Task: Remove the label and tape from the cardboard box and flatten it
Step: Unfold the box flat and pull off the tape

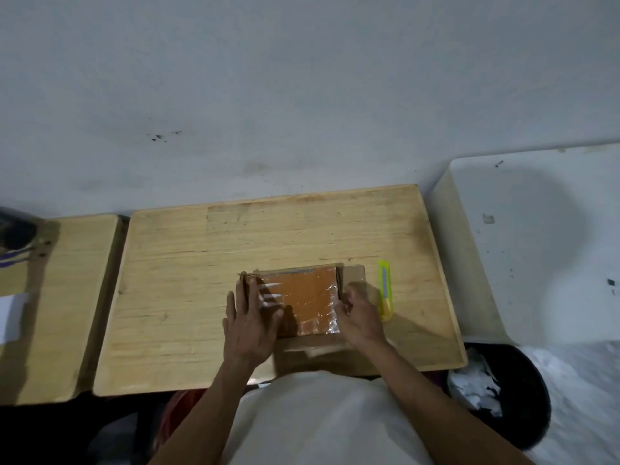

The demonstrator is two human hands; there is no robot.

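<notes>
A small brown cardboard box [352, 275] lies on the wooden table [188, 263], close to its front edge. An orange label under shiny clear tape [302, 293] covers the box's top. My left hand [250, 325] lies flat with spread fingers on the box's left part and presses down. My right hand [359, 317] is at the label's right edge, fingers curled and pinching at the clear tape there. The box's near side is hidden behind my hands.
A yellow utility knife [385, 290] lies just right of the box. A black bin [503, 394] with crumpled paper stands at the right, below the table. A second wooden table [67, 297] adjoins on the left, a white surface [536, 243] on the right.
</notes>
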